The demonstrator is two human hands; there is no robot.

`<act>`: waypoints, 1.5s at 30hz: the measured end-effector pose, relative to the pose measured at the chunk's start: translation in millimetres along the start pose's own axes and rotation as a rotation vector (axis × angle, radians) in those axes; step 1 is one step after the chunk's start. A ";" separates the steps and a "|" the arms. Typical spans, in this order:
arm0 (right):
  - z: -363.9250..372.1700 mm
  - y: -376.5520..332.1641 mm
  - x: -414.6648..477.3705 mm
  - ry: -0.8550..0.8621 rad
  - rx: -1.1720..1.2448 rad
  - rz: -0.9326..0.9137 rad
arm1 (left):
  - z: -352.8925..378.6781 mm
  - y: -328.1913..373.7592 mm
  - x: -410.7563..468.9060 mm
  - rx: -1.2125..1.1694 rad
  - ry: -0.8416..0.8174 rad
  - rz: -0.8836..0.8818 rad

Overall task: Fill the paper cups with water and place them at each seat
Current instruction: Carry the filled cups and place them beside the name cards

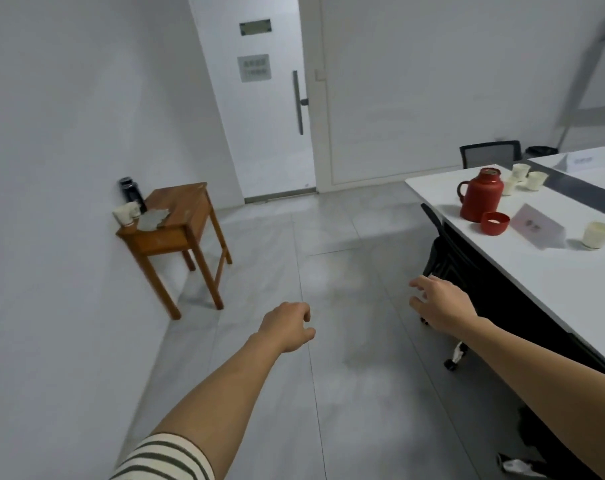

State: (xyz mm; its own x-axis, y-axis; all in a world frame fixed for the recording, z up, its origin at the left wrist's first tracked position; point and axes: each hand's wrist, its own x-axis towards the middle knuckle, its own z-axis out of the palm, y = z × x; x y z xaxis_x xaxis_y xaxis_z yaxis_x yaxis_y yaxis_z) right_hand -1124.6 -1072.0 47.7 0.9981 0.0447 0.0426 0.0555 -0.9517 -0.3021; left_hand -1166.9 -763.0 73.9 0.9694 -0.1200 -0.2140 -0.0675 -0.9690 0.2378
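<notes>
Both hands hover empty, left hand (287, 325) loosely curled, right hand (439, 303) spread, and a hasty reach could topple the uncapped red thermos flask (481, 195).

The white table (553, 289) runs off the right edge, so its far end is out of sight. The name card (540, 226) on it is too blurred to read, and so are the signs (255, 67) on the door (259, 150). The red thermos (481, 195) covers part of one paper cup (508, 187) behind it, and whether any cup holds water I cannot tell. A black chair (446, 251) sits mostly hidden under the tabletop. The left hand (287, 327) curls its fingertips out of view. Something crumpled (515, 467) at the bottom edge is cut off and smeared.
</notes>
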 end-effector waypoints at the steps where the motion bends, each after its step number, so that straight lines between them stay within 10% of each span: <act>1: 0.9 3.8 18.6 -0.003 -0.004 0.001 | -2.0 -0.1 17.9 0.005 -0.008 0.009; 28: 53.2 -1.1 761.1 -0.008 0.048 0.126 | -186.5 -127.5 747.7 -0.050 -0.044 0.043; 45: 37.0 175.2 1088.6 0.079 0.089 0.434 | -239.5 7.6 1191.8 0.076 -0.177 0.363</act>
State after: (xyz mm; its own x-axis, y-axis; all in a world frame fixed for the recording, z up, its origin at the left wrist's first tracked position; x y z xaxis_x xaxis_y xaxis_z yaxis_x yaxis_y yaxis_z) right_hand -27.4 -1178.9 6.0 0.9245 -0.3795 -0.0350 -0.3624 -0.8471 -0.3887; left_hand 44.4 -861.7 47.6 0.8242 -0.4860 -0.2907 -0.4214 -0.8693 0.2584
